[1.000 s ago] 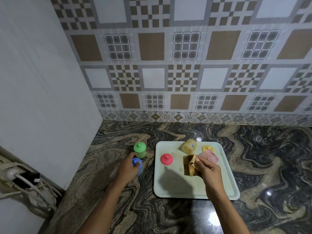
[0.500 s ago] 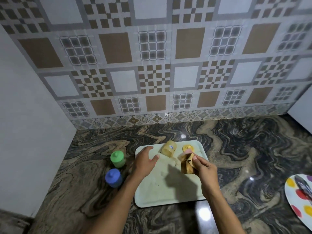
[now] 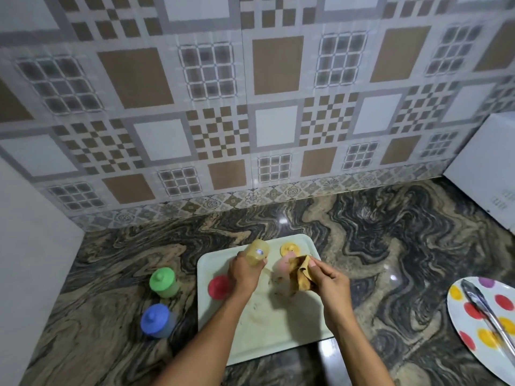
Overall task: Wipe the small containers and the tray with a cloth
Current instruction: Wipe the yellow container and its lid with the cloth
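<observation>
Left hand: fingers curled round the yellow container near the tray's far edge. Whether the container is lifted off the tray cannot be told.

Right hand: thumb and fingers pinch the cloth, a tan, crumpled wad held over the tray's far right part, just beside the yellow container.

Change: a second ago the left hand was on the blue container, out on the countertop; it has since crossed onto the tray and taken the yellow one. Likely meaning: blue is finished and yellow is next for wiping.

Tray: pale, rectangular, with brownish smears and specks near its middle, so it is not yet clean.

On the tray: pink container, partly behind the cloth; yellow lid at the far edge; red lid near the left edge.

Countertop, left of the tray: green container and the blue container, both upright and lidded.

Right edge: spotted plate bearing metal tongs.
</observation>
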